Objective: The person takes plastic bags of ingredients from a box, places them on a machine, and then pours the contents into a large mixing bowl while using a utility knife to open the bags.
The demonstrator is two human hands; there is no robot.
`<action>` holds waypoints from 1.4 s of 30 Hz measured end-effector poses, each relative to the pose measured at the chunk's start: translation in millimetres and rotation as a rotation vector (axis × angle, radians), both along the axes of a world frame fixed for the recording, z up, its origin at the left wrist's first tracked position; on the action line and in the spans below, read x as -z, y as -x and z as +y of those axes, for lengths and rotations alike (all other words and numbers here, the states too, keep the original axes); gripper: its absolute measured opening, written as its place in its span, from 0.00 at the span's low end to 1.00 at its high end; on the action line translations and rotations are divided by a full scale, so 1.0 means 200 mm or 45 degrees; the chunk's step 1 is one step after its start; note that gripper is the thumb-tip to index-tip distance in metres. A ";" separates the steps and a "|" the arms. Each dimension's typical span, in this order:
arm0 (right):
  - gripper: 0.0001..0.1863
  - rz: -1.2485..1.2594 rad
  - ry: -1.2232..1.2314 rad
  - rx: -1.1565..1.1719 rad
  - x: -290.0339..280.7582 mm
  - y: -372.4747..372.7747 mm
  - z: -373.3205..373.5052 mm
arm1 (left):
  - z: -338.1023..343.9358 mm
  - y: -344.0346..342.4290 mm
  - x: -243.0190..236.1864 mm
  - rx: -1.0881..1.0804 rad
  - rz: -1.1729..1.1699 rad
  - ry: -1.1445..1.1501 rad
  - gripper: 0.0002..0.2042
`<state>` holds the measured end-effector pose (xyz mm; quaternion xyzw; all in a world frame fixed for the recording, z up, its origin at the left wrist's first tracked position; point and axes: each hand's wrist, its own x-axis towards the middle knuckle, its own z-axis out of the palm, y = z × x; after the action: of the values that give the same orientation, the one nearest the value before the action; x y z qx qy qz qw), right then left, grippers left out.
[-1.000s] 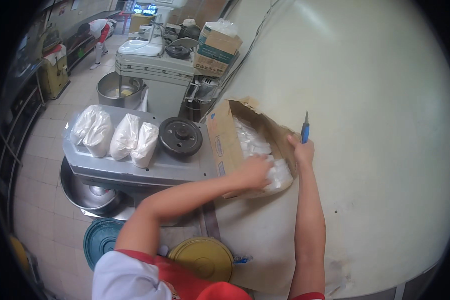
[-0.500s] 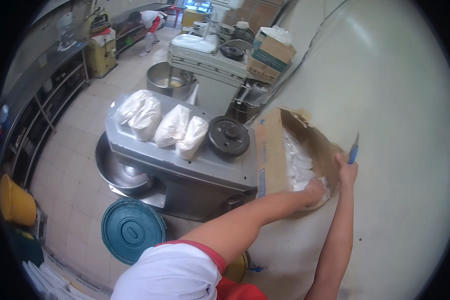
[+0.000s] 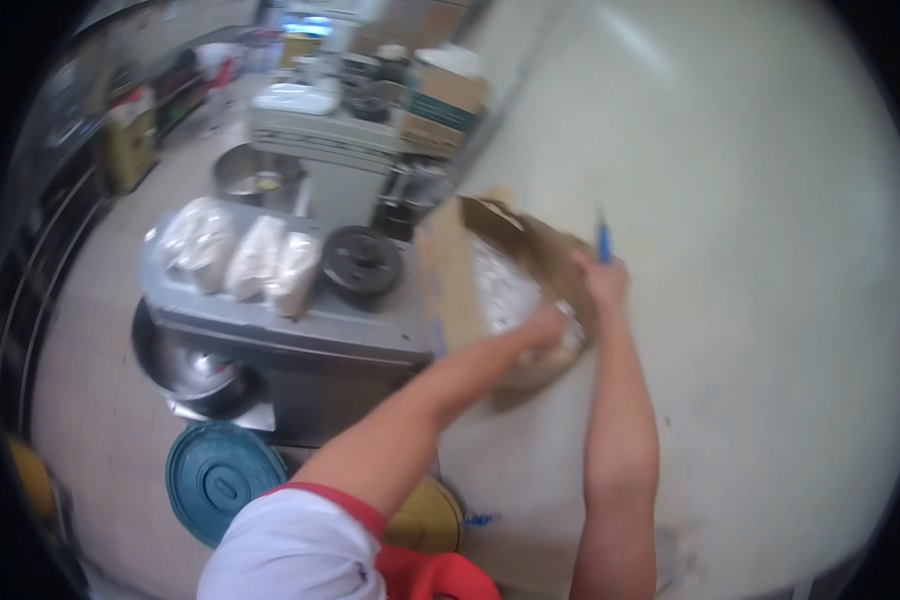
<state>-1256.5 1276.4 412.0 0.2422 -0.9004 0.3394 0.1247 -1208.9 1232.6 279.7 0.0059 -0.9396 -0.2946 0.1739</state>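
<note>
An open cardboard box (image 3: 444, 262) with torn flaps stands against the right end of a grey metal machine top (image 3: 370, 325). Inside it lie white plastic bags (image 3: 502, 285). My left hand (image 3: 544, 328) reaches into the box's near end, its fingers closed on a white bag there, partly hidden and blurred. At the box's right flap, my right hand (image 3: 604, 280) grips a blue-handled knife (image 3: 603, 242) with its thin blade pointing up and away. That hand's thumb side touches the cardboard flap.
Filled white bags (image 3: 260, 262) and a black round weight-like disc (image 3: 361, 265) sit on the machine. Below are a steel bowl (image 3: 185, 365), a teal lidded bin (image 3: 225, 482) and a yellow container (image 3: 425, 515). A pale wall (image 3: 760, 300) runs along the right. Another person (image 3: 215, 75) bends far left.
My view has swung right, so the whole scene sits farther left and is smeared. Both hands stay at the box, the left inside it and the right at the flap with the knife.
</note>
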 end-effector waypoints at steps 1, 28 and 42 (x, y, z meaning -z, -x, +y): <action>0.23 0.084 -0.056 -0.008 -0.02 -0.10 -0.05 | -0.07 0.02 0.05 -0.053 -0.103 0.139 0.13; 0.19 -0.157 -0.015 -0.183 0.00 -0.21 -0.03 | -0.12 0.05 -0.01 0.339 -0.148 0.411 0.23; 0.16 -0.243 0.027 -0.199 0.03 -0.22 -0.02 | -0.07 0.00 0.05 0.272 -0.003 0.519 0.24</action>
<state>-1213.3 1272.0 405.1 0.2769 -0.8829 0.3791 0.0139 -1208.2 1217.8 270.4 -0.1287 -0.9752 -0.1156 0.1383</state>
